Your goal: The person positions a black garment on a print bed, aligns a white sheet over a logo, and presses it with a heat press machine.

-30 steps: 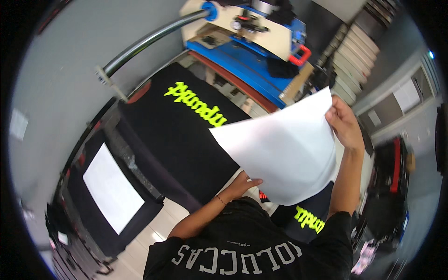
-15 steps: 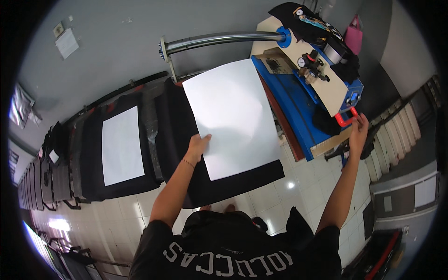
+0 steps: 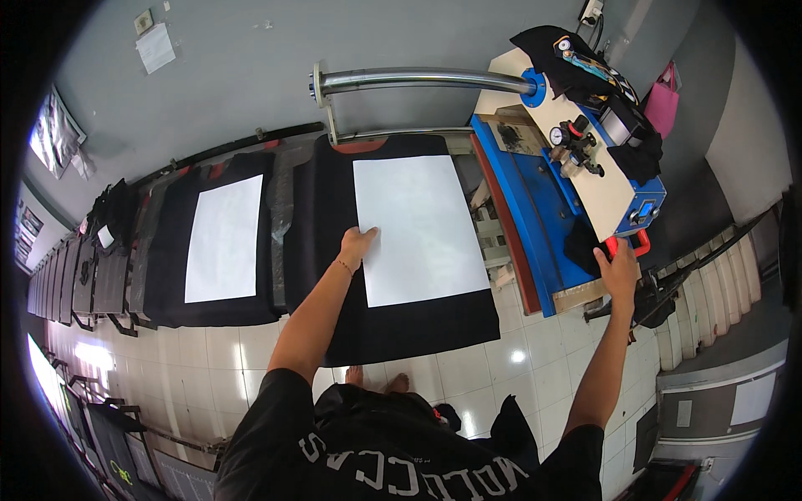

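Sheet (image 3: 418,230) lies flat on black shirt (image 3: 418,330). Left hand (image 3: 357,246) at its left edge, right hand (image 3: 618,271) at red handle (image 3: 642,240); whether either grips, I cannot tell. Step, judged: sheet positioning, nearly done. Next move likely calls for firm hold on handle.

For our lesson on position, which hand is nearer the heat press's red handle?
Right. The right hand is at the red handle; the left hand is well left of it, at the left edge of a white sheet.
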Demonstrator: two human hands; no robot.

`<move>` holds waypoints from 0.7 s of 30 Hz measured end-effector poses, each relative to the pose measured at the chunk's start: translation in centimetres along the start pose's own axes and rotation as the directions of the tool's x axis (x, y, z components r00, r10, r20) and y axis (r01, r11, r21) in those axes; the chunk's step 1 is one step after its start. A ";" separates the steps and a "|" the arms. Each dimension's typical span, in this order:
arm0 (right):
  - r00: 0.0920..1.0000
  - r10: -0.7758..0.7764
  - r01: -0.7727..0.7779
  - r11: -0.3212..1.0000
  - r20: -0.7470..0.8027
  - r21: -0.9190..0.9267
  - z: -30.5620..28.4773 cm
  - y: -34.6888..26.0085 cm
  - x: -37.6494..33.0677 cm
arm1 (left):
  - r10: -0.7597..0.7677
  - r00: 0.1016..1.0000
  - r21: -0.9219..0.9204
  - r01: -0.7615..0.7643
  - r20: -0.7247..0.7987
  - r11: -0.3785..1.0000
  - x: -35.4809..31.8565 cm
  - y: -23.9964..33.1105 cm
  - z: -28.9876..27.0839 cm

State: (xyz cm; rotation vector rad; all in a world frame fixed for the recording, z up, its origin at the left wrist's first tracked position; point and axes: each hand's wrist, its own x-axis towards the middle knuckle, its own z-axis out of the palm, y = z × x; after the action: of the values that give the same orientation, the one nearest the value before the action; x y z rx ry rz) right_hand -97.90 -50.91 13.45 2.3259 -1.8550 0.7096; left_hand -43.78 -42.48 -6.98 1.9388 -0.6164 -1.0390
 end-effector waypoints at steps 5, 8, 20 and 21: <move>0.999 0.039 -0.037 0.978 0.005 -0.208 0.3 -1.4 -0.4 | 0.335 0.919 0.243 -0.284 -0.206 0.928 -4.3 -0.7 -0.6; 0.999 0.035 -0.036 0.974 -0.011 -0.225 -0.6 -2.9 -1.2 | 0.619 0.755 0.432 -0.495 -0.214 0.754 -8.7 -1.7 -0.1; 0.986 0.141 -0.105 0.940 -0.089 0.324 -1.7 -0.4 -1.0 | 0.838 0.323 -0.171 -0.886 0.439 0.430 -24.1 17.9 21.4; 0.981 0.130 -0.076 0.939 -0.142 0.336 -1.1 1.4 -0.4 | 0.840 0.309 -0.185 -0.886 0.446 0.425 -24.2 18.6 23.6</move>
State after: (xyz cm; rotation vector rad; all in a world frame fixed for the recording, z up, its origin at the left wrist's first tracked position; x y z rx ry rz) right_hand -99.60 -50.54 13.99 2.2763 -1.9218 1.2737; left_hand -77.28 -45.24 11.87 1.0111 -1.8018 -0.7124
